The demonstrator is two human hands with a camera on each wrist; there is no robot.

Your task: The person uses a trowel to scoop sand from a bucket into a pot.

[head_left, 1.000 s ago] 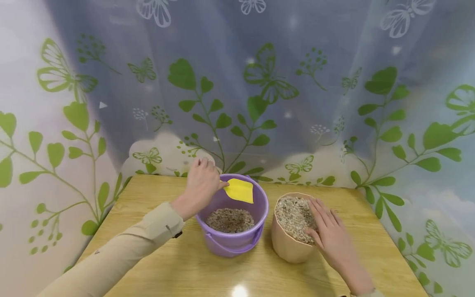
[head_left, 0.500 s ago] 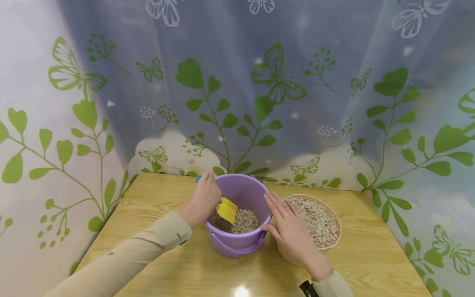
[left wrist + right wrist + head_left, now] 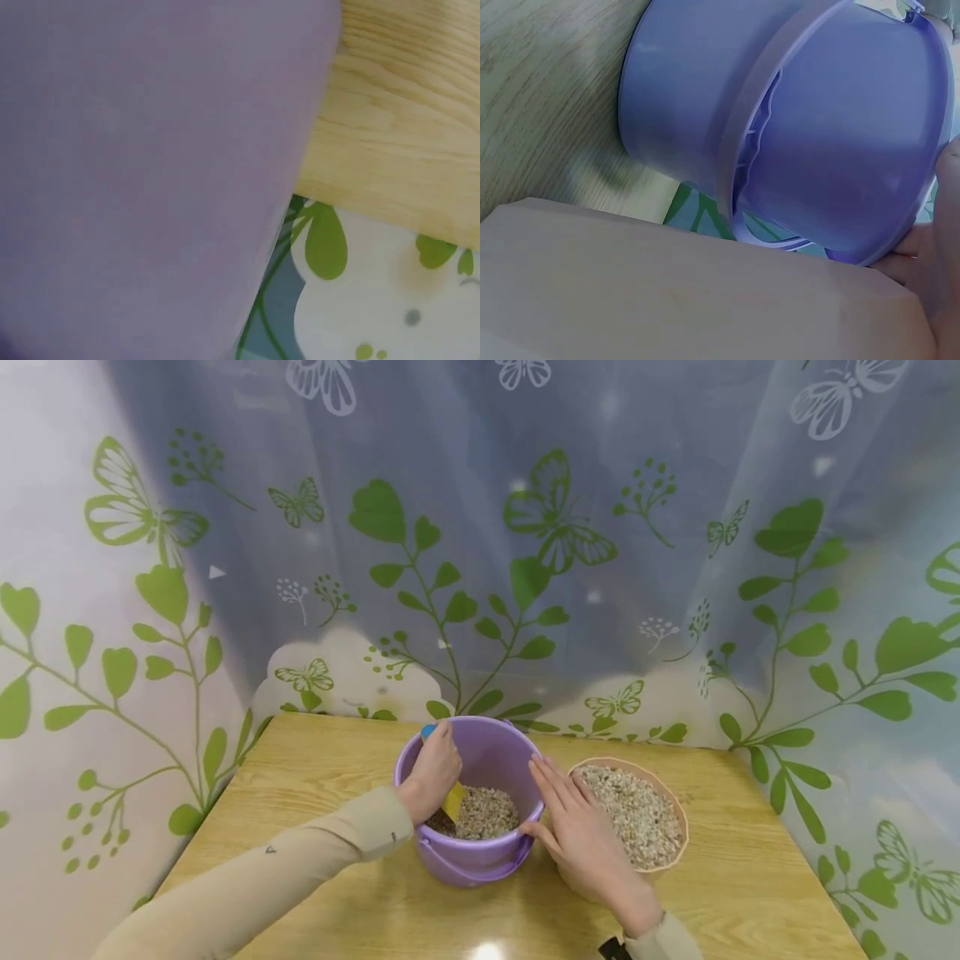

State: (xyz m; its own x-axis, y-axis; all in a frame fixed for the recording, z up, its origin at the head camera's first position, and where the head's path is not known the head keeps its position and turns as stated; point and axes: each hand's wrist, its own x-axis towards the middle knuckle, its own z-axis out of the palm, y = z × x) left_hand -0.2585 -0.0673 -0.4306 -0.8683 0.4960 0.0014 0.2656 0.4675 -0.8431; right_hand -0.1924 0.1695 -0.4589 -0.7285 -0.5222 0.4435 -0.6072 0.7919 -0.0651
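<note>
My left hand grips the handle of a small yellow shovel inside a purple bucket. A blue end of the handle shows above the fist, and the blade points down at the pale grains on the bucket's bottom. The bucket's wall fills much of the left wrist view, where the hand is out of sight. With fingers extended, my right hand touches the bucket's right rim. In the right wrist view, its fingers lie at that rim.
A peach-coloured pot, heaped with similar grains, stands just right of the bucket, partly behind my right hand. The wooden table meets a patterned curtain at the back. The bucket's carrying handle hangs down its side.
My left hand has lowered the shovel into the bucket, its blade turning from flat to downward. My right hand has moved left from the grains in the pot to the bucket's rim.
</note>
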